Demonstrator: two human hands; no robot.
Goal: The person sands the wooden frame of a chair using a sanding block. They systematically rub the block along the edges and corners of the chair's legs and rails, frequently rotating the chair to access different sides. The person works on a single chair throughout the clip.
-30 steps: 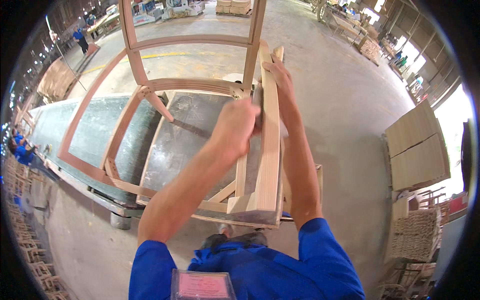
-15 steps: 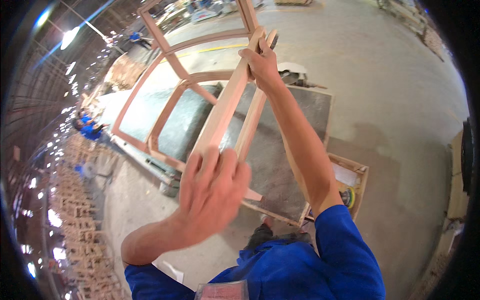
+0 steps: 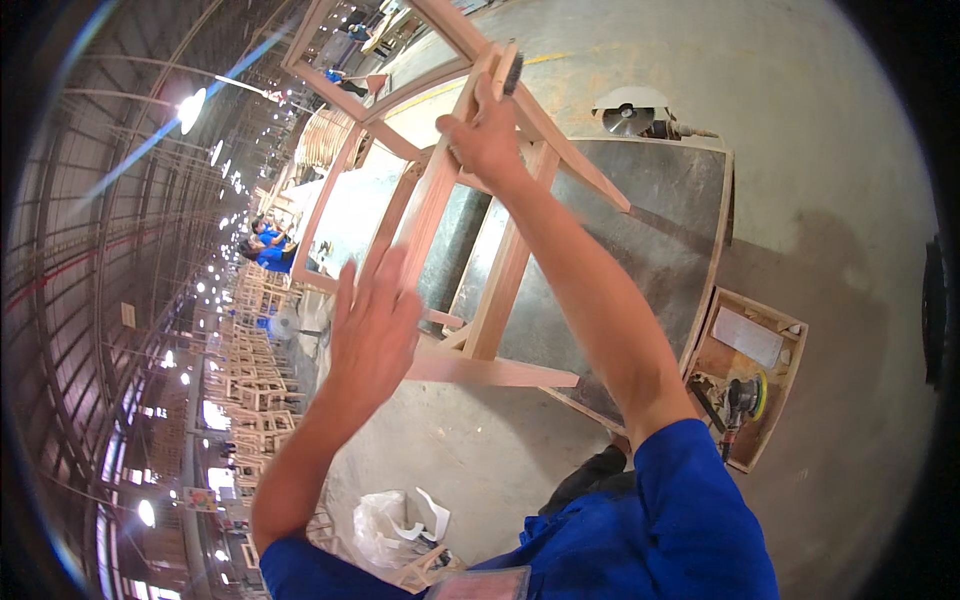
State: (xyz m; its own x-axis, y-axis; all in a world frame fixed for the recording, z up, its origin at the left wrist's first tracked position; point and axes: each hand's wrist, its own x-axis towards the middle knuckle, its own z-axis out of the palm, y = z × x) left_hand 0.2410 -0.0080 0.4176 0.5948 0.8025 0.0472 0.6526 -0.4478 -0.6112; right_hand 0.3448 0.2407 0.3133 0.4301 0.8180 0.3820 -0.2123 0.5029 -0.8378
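Chair frame [image 3: 506,275], unfinished wood, 1: is resting on the dark-topped table [image 3: 682,180]. Right hand [image 3: 484,145]: is gripping the frame's rail [image 3: 428,210], fingers curling around it; 1 dark-bristled brush [image 3: 513,74] is protruding beside them. Left hand [image 3: 374,335], blurred: is holding fingers straight and parted near that rail, contact being unclear. Orbital sander [image 3: 744,396], 1: is lying in the wooden box [image 3: 775,394].

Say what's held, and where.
Right hand: chair frame, by one rail near its far end, plus apparently a bristle brush, by its wooden part. Left hand: nothing.
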